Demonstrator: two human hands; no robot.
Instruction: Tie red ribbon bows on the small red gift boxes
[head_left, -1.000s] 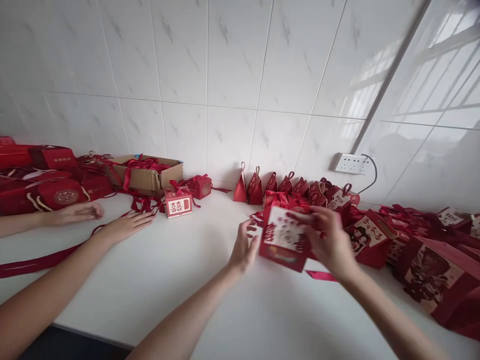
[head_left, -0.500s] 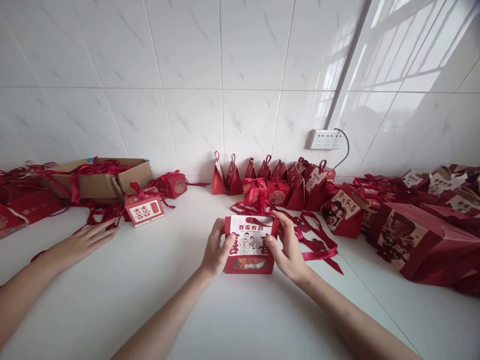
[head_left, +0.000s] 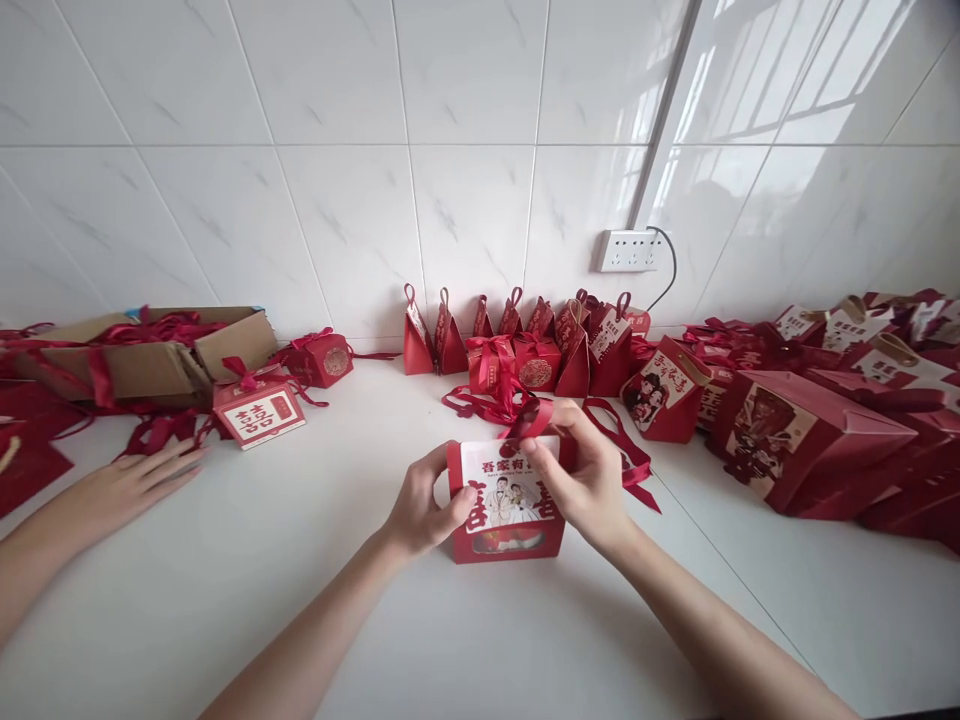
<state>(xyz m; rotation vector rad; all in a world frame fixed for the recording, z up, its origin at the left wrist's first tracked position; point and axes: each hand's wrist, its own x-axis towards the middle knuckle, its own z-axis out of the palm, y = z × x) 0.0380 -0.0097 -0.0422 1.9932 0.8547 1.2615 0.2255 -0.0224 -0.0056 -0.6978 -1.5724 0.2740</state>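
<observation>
A red gift box (head_left: 510, 548) with a white printed front, a drawn couple and a small window stands upright on the table in front of me. My left hand (head_left: 433, 505) grips its left edge, thumb on the front and fingers behind. At the box's top right, my right hand (head_left: 585, 475) pinches a dark red ribbon (head_left: 534, 415) between thumb and fingers. That ribbon rises in a loop above the top edge. More loose red ribbon (head_left: 626, 450) lies on the table behind my right hand.
Another person's hand (head_left: 154, 480) rests flat at the left, near a small red box (head_left: 260, 415) with a bow. A cardboard box (head_left: 142, 378) of ribbon stands behind. Several red boxes (head_left: 450, 345) line the wall; larger ones (head_left: 810, 445) crowd the right. A power strip (head_left: 628, 250) hangs on the wall.
My right hand has moved from the box's right side up to its top and now pinches the ribbon, raised into a loop. My left hand still holds the box. The view has shifted slightly.
</observation>
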